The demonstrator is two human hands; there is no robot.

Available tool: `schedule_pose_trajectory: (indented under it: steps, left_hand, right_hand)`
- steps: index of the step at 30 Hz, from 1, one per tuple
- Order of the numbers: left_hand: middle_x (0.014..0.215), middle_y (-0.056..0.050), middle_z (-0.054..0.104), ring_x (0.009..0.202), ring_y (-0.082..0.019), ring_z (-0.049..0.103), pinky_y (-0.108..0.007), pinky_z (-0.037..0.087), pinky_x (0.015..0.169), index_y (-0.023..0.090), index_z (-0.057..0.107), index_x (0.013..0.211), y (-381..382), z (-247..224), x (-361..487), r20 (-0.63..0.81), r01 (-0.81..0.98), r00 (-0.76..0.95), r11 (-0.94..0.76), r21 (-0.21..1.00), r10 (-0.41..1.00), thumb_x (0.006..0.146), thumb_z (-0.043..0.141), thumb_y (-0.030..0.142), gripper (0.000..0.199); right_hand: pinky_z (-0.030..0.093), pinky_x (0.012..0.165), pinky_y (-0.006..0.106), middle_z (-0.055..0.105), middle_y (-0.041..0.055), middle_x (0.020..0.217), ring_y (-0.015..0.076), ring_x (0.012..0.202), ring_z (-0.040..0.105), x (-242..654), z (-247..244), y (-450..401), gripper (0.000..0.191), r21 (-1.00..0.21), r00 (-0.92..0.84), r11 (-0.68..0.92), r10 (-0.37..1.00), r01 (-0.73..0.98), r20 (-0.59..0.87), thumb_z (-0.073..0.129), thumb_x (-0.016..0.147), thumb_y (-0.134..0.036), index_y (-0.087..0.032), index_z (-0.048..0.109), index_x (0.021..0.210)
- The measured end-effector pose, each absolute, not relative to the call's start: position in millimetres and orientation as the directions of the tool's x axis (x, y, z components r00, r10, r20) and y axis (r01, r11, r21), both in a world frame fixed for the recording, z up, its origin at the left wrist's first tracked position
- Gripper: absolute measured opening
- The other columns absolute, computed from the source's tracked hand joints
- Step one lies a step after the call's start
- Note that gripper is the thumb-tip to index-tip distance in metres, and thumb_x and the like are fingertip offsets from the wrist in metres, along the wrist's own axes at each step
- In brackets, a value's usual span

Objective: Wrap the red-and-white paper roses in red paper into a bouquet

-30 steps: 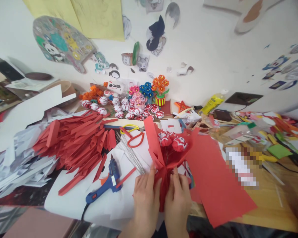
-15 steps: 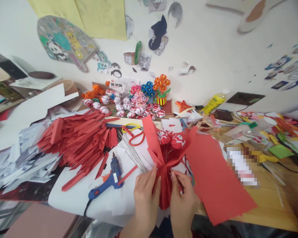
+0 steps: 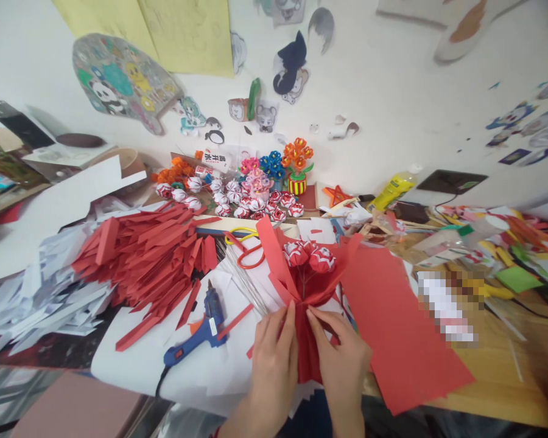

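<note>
Both hands pinch a small bouquet wrapped in red paper [image 3: 309, 350] at its gathered waist. My left hand [image 3: 274, 359] is closed on the left side of the wrap, fingers pointing up. From the right, my right hand [image 3: 344, 359] squeezes the paper between thumb and fingers. Above the hands the wrap flares out around red-and-white paper flowers [image 3: 322, 259] on thin wire stems. A folded red flap [image 3: 272, 249] stands up at the bouquet's left. The fingertips partly hide the gathered part.
A blue glue gun [image 3: 200, 334] lies left of my hands, beside a heap of red paper strips [image 3: 150, 255]. Scissors [image 3: 251, 258] and wires lie behind. Red sheets [image 3: 393, 322] lie at right. Finished flowers [image 3: 256, 204] stand by the wall.
My fingers have shifted slightly along the waist of the wrap, the right fingertips moving left and closer to the left ones. The flower heads have tipped slightly left.
</note>
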State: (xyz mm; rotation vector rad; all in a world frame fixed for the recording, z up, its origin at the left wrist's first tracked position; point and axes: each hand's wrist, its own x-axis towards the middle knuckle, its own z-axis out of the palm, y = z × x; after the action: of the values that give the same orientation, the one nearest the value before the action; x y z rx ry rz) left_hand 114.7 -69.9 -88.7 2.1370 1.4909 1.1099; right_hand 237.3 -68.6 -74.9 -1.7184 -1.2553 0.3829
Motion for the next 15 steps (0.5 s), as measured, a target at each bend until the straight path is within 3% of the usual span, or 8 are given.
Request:
schedule_pose_trajectory:
  steps: [6, 15]
  left_hand:
    - [0.116, -0.009, 0.07, 0.102, -0.022, 0.065, -0.037, 0.055, 0.088, 0.019, 0.056, 0.132, -67, -86, 114, 0.365, 0.653, 0.13, -0.356, 0.669, 0.922, 0.094, 0.048, 0.013, 0.039]
    - [0.092, -0.008, 0.073, 0.08, -0.022, 0.066, -0.036, 0.051, 0.072, 0.018, 0.066, 0.104, -49, -63, 120, 0.374, 0.755, 0.218, -0.398, 0.522, 0.902, 0.095, 0.052, 0.023, 0.017]
  right_hand:
    - [0.055, 0.071, 0.03, 0.077, 0.0045, 0.088, 0.0191, 0.075, 0.072, 240, -77, -68, 0.023, -0.843, 0.466, -0.089, 0.861, 0.53, 0.202, 0.063, 0.088, -0.04, -0.022, 0.077, 0.088]
    - [0.056, 0.076, 0.032, 0.076, 0.0057, 0.091, 0.0201, 0.083, 0.072, 237, -80, -66, 0.023, -0.865, 0.398, -0.018, 0.893, 0.501, 0.212, 0.055, 0.089, -0.028, -0.022, 0.077, 0.091]
